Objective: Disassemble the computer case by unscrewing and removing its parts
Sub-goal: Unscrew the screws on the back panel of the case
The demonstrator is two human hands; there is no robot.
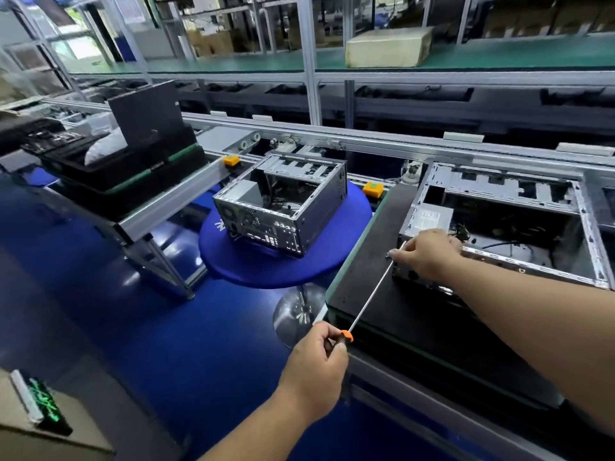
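The computer case I'm working on lies open-side up on the dark mat of the surface, ahead and to my right, with its near left corner turned toward me. My left hand is closed around the handle of a long screwdriver, low and close to my body, just off the surface's near edge. From that handle the thin shaft runs up and away to the right, slanting across the mat, and its tip meets the case's left corner where a small screw seems to sit; I can't make out the screw head clearly. My right hand is the nearer one to the case: it rests on the corner's top rim, fingers curled down and pinching the shaft near the tip to steady it. So the whole move turns on that diagonal line, handle near me on the left, tip far on the right, and I judge the turning must come from the left wrist while the right keeps the tip seated. If the shaft tilts off that axis, I'd expect the tip to slip. A second case sits on a round blue stool well to the left, untouched.
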